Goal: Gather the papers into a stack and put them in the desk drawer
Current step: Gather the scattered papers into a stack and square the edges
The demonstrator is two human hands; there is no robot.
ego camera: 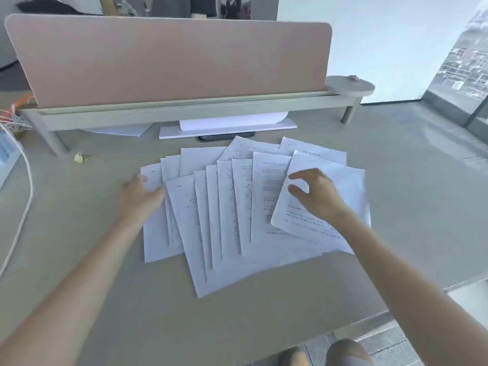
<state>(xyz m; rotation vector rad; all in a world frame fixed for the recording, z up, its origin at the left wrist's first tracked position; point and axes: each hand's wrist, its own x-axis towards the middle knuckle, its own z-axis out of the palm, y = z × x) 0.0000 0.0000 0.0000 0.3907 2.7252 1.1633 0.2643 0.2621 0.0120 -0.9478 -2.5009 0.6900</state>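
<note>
Papers [229, 207]: fanned out overlapping across the middle of the desk [396, 180], printed side up.
Left hand [140, 195]: laid flat on the leftmost sheets, fingers together.
Right hand [314, 192]: rested on the rightmost sheet, thumb and fingers parted, nothing pinched.

A pink divider panel [169, 59] stood upright along the back of the desk [79, 233], set in a grey rail [184, 108] on short legs. A round shelf [350, 85] at the rail's right end carried a small pink object [353, 78]. A white cable [25, 196] curved down the left side, and a crumpled yellow scrap [80, 157] lay near the rail's left leg.
</note>
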